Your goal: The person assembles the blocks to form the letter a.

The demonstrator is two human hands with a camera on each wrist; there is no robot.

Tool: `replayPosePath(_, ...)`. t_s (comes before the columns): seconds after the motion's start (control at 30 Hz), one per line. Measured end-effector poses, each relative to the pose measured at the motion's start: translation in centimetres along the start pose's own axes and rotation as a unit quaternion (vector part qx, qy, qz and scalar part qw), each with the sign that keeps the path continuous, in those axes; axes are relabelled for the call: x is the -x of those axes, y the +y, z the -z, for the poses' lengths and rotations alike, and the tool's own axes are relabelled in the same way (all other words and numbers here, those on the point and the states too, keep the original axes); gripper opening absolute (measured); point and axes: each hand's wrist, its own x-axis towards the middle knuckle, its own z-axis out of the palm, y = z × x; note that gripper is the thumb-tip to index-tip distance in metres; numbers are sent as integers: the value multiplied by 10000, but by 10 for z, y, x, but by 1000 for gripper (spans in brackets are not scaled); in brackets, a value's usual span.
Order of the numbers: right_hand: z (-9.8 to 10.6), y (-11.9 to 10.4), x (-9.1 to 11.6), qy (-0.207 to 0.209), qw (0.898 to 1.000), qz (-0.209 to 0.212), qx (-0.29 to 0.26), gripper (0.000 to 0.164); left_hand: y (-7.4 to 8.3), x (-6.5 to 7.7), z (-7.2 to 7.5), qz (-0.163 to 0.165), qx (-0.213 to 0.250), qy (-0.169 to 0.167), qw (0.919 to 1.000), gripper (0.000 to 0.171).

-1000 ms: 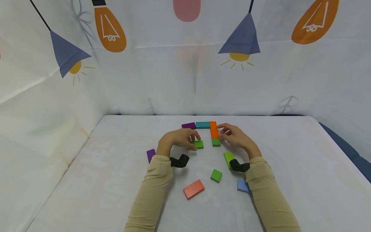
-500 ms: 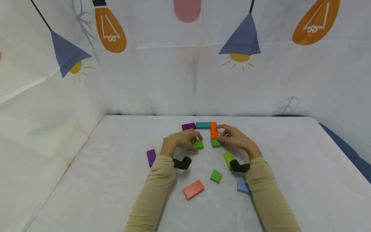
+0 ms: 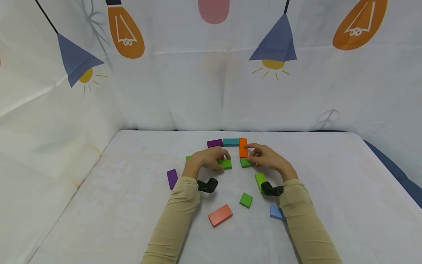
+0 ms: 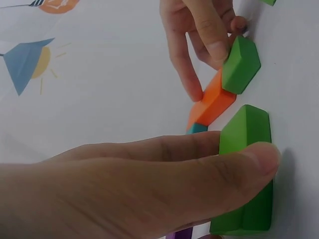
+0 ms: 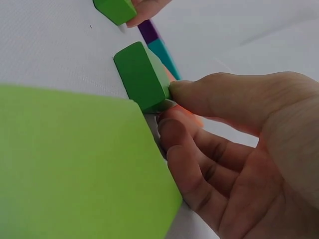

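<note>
Desk edges: white desk (image 3: 369,190) spreads broadly between my hands and its left and right edges; the teal block (image 3: 230,142) lies near the far edge.
Left hand: my left hand (image 3: 207,157) pinches a rectangular green block (image 3: 226,164) between narrowed fingers, beyond desk centre.
Right hand: my right hand (image 3: 267,157) is partly spread, thumb touching the short green block (image 3: 244,163), index finger touching the orange block (image 3: 243,149).

- Long green block (image 4: 245,128), small green block (image 5: 140,74), orange block (image 3: 243,149): smooth, matt; wood or plastic, can't tell
- Sleeves (image 3: 174,216): matt cloth, creased
- Wrist mounts (image 3: 207,186): matt, plastic-looking
- Backdrop (image 3: 194,88): creased, cloth-like, faint sheen
- Tabletop (image 3: 108,205): matt
</note>
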Motion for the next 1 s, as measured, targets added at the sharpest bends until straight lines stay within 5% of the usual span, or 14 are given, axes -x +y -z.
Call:
replayPosePath(0.37,-2,-2,2,-85,9999,-70,-35,57,-2,2,0,-40,19,10,10000,41)
replayPosePath(0.57,-5,-5,2,-81,9990,36,432,66,-3,1,-1,-63,17,7,10000,41)
replayPosePath(1.0,-8,-9,5,75,9981,-166,597,63,-2,2,-1,-89,-18,31,10000,40)
